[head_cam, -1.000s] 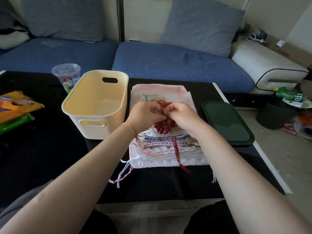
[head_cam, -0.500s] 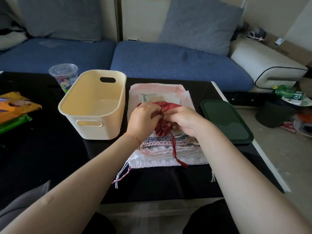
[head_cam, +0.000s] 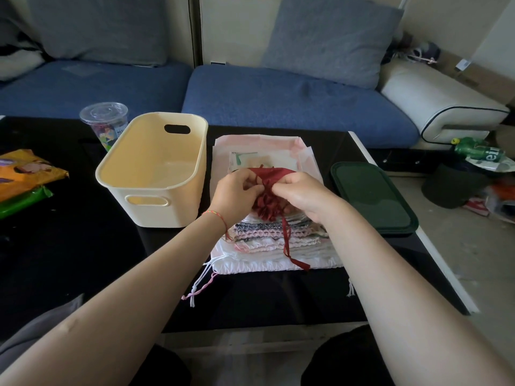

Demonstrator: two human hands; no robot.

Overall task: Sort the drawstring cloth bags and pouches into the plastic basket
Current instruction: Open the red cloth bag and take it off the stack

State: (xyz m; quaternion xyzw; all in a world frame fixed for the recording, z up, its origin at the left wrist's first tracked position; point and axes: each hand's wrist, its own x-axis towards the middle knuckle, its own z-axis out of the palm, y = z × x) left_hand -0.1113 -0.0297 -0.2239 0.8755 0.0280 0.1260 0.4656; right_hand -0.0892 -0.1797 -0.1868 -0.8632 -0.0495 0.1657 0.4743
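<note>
Because the cords have to be drawn tight before a pouch packs small, both hands meet over the gathered mouth of the dark red pouch [head_cam: 269,190], which sits on top of the stack of bags [head_cam: 276,238] and not yet in the basket; the left hand [head_cam: 235,195] pinches the bunched red cloth from its side, the right hand [head_cam: 302,192] pinches it from the other, so each grip is closed on that same pouch, fingertips almost touching across the puckered neck. The red drawstring [head_cam: 289,243] hangs loose from the neck down the near face of the stack, its end lying on the white bag at the bottom, which suggests the cinching is under way and not finished. The stack itself rests on the black desk [head_cam: 69,260], layered with the widest pale bags lowest and smaller ruffled ones above, an order that keeps it steady while the top piece is worked; white and pink cords [head_cam: 202,285] trail off its near left corner onto the desk. The cream plastic basket [head_cam: 152,188] stands just beside the stack on the left, seemingly with nothing in it, near enough that the left hand could drop the pouch in with a short move. A dark green lid [head_cam: 372,199] lies flat to the right, apart from the bags, and a clear lidded cup [head_cam: 104,122] stands behind the basket, touching neither hand
</note>
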